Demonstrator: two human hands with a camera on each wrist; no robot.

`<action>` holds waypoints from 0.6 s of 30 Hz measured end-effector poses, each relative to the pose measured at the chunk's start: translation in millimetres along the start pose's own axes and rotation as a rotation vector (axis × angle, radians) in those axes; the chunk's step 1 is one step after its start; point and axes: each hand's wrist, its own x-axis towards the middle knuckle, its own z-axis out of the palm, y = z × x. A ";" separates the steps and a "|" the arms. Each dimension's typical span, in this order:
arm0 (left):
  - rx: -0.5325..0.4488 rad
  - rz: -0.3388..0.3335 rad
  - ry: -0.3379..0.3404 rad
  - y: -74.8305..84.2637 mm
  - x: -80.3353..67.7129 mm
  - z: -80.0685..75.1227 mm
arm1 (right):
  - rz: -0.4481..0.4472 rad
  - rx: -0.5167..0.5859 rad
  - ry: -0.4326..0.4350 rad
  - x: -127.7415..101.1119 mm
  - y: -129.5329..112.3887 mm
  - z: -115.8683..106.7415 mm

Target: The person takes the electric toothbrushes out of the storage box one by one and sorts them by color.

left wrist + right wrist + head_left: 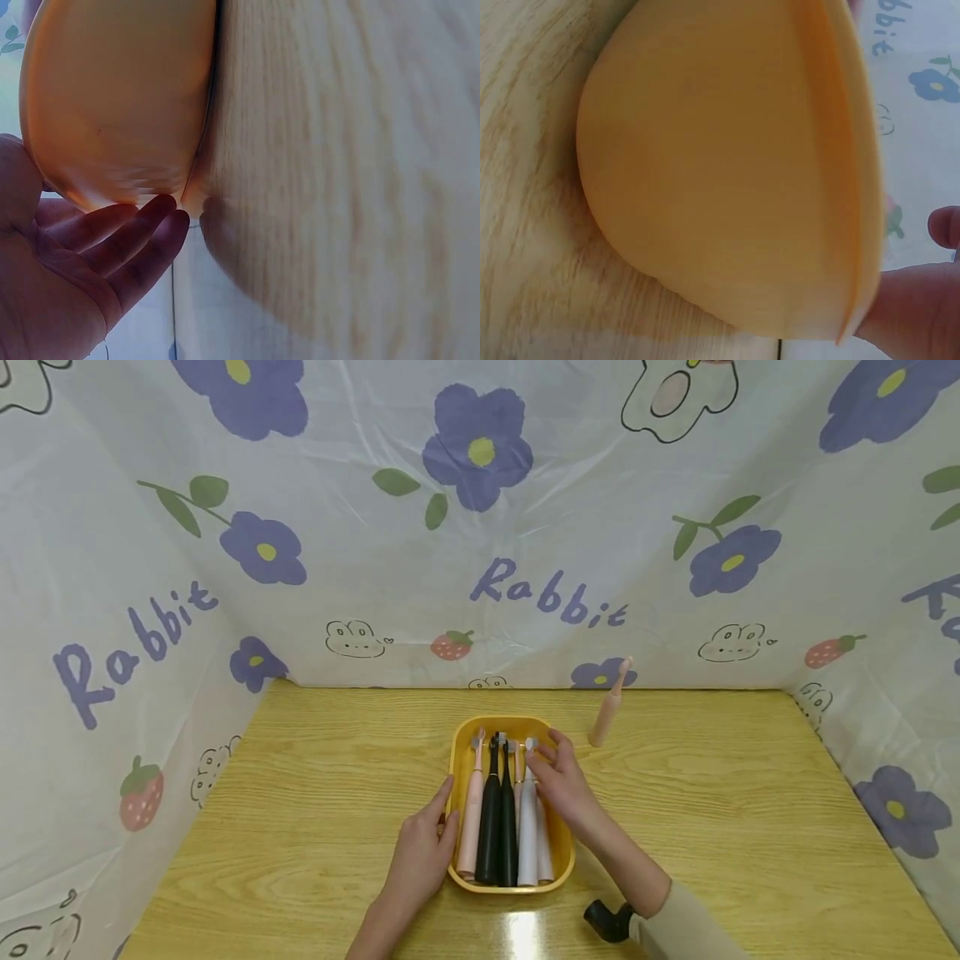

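A yellow plastic bin (513, 888) stands on the table with several electric toothbrushes lying lengthwise in it. Among them are a pink toothbrush (472, 818), a black toothbrush (490, 822) and a white toothbrush (527, 835). My left hand (424, 852) rests against the bin's left side; in the left wrist view its fingers (139, 251) touch the outer wall. Over the bin's right rim reaches my right hand (564, 781), its fingers spread and its thumb at the white toothbrush's neck. The right wrist view shows mostly the bin's outer wall (727, 165), hiding that thumb's tip.
Behind the bin to the right, a pale pink electric toothbrush (606, 714) stands upright on the wooden table (337, 760). A black curved object (606, 921) is beside the right sleeve. A printed cloth (360, 552) hangs at the back and sides.
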 end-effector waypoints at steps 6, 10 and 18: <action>0.011 0.015 0.015 -1.8 -0.6 0.8 | 0.029 -0.040 0.031 7.4 3.6 4.3; 0.010 0.022 0.020 -1.9 -0.2 1.0 | 0.060 0.022 0.029 12.8 6.1 7.3; 0.012 0.026 0.026 -1.0 0.2 0.8 | 0.113 0.072 0.010 17.9 10.6 14.6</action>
